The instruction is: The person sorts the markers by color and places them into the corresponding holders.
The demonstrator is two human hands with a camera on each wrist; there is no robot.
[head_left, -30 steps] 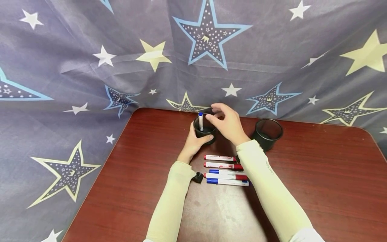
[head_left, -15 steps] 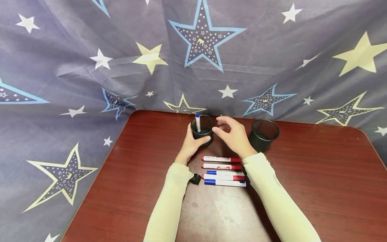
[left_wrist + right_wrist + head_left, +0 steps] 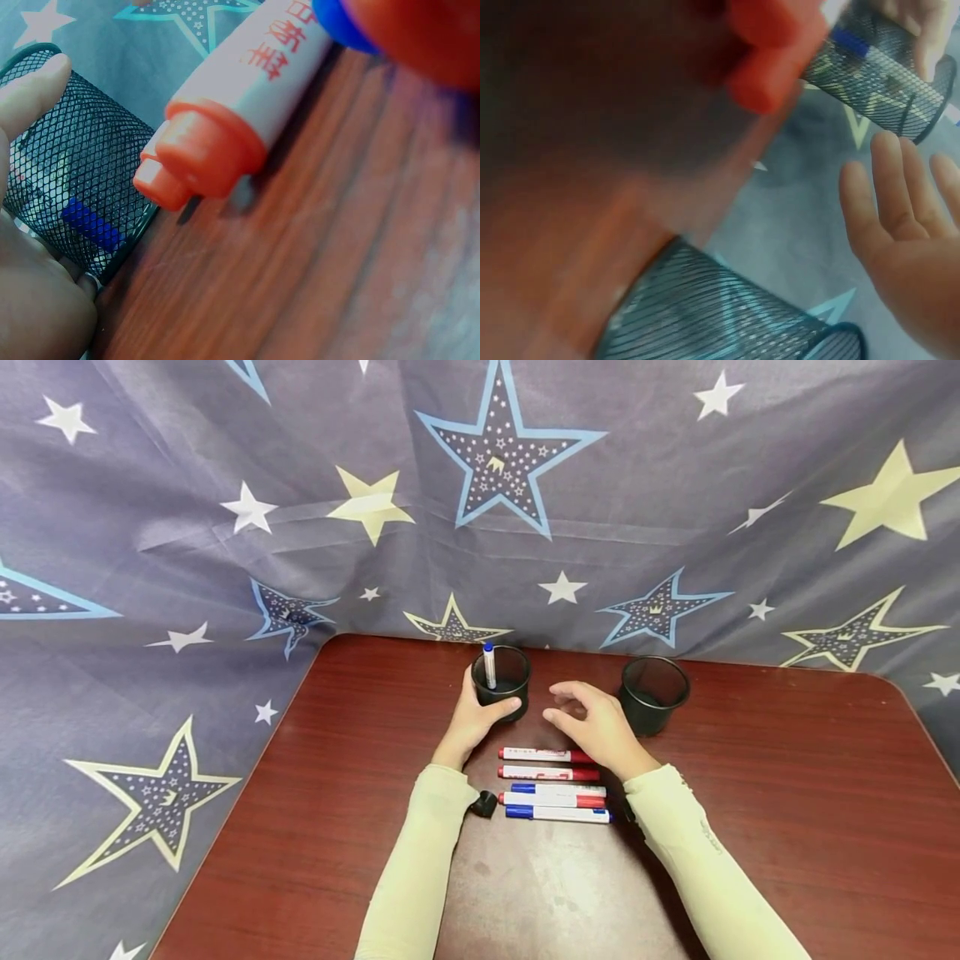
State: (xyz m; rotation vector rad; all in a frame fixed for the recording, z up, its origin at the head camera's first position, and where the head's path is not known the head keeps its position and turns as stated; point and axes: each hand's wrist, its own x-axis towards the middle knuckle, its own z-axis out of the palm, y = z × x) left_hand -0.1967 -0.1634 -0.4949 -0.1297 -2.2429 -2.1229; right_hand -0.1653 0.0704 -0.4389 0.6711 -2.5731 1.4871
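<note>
In the head view my left hand [image 3: 471, 720] grips a black mesh pen cup [image 3: 519, 690] near the table's back edge, thumb across its front. Inside the cup a white marker with a blue end [image 3: 490, 665] leans at the left rim; its other blue end shows through the mesh in the left wrist view. My right hand [image 3: 597, 723] hovers to the right of that cup, holding nothing, fingers loosely bent and apart from the thumb. Below both hands lie white markers with red caps [image 3: 549, 773] and blue caps [image 3: 558, 814], side by side in a row.
A second black mesh pen cup [image 3: 648, 714] stands upright just beyond my right hand. The reddish-brown wooden table [image 3: 795, 793] backs onto a grey-blue star-print cloth [image 3: 420, 435]. A small black object [image 3: 485, 803] sits at my left cuff.
My right hand has drawn back from over the held cup, moving right and toward me. The left hand keeps its grip, and the blue-ended marker stays in the cup.
</note>
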